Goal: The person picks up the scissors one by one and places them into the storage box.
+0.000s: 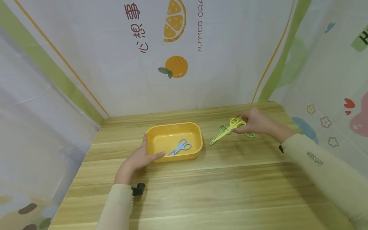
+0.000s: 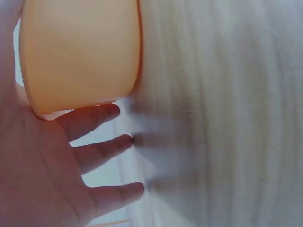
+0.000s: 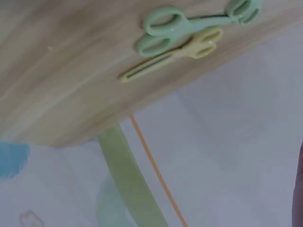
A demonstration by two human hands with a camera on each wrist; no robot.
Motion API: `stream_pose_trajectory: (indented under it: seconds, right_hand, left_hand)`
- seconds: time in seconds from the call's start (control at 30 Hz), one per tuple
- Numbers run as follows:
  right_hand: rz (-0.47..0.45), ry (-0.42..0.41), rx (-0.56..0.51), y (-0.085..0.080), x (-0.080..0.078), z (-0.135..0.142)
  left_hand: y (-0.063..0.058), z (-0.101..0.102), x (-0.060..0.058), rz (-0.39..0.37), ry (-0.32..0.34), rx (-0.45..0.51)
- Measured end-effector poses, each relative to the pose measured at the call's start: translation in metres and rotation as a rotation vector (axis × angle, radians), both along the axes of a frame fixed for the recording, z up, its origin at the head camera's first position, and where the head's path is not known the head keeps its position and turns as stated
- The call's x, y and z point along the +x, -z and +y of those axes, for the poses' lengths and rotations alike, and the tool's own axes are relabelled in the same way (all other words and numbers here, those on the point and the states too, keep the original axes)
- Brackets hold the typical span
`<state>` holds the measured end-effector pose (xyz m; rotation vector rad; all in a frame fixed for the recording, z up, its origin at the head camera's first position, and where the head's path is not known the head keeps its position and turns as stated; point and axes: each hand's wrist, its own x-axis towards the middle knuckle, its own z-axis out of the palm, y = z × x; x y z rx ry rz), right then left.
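My left hand (image 1: 141,156) holds the left front corner of a yellow plastic box (image 1: 198,140), thumb over the front rim and fingers along the outer left side. In the left wrist view, the spread fingers (image 2: 104,151) reach past the box wall (image 2: 80,52). Blue scissors (image 1: 180,146) lie inside the box. To its right, my right hand (image 1: 256,123) pinches yellow scissors (image 1: 222,135) near their handles, blades pointing left and down. Green scissors (image 1: 250,135) are partly hidden behind them. The right wrist view shows green scissors (image 3: 163,30) and yellow scissors (image 3: 184,49) close together.
A wood-grain table (image 1: 201,191) carries everything. Behind it hangs a white printed curtain (image 1: 224,80), meeting the table's back edge. Another printed sheet (image 1: 330,105) borders the right side, near my right forearm.
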<state>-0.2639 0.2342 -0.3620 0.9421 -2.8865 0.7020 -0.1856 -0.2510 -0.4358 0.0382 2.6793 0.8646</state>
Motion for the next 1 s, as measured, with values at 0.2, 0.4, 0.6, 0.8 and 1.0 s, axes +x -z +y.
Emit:
stream_pose_trajectory:
  seconds: [0.2, 0.4, 0.6, 0.8, 1.0]
  right_hand:
    - [-0.013, 0.018, 0.138, -0.030, -0.003, -0.011]
    - [0.058, 0.094, 0.284, -0.064, 0.002, -0.028]
    - [0.148, 0.131, 0.297, -0.078, 0.014, -0.051]
    - [0.176, 0.158, 0.325, -0.076, 0.020, -0.078]
    - [0.143, 0.174, 0.359, -0.082, 0.023, -0.111]
  left_hand:
    - [-0.004, 0.002, 0.001, -0.032, -0.008, 0.026]
    - [-0.004, 0.003, 0.002, -0.040, -0.016, 0.030]
    - [-0.002, 0.004, 0.000, -0.042, -0.018, 0.032]
    - [-0.001, 0.004, 0.000, -0.038, -0.021, 0.047]
    - [-0.001, 0.004, -0.001, -0.029, -0.017, 0.039]
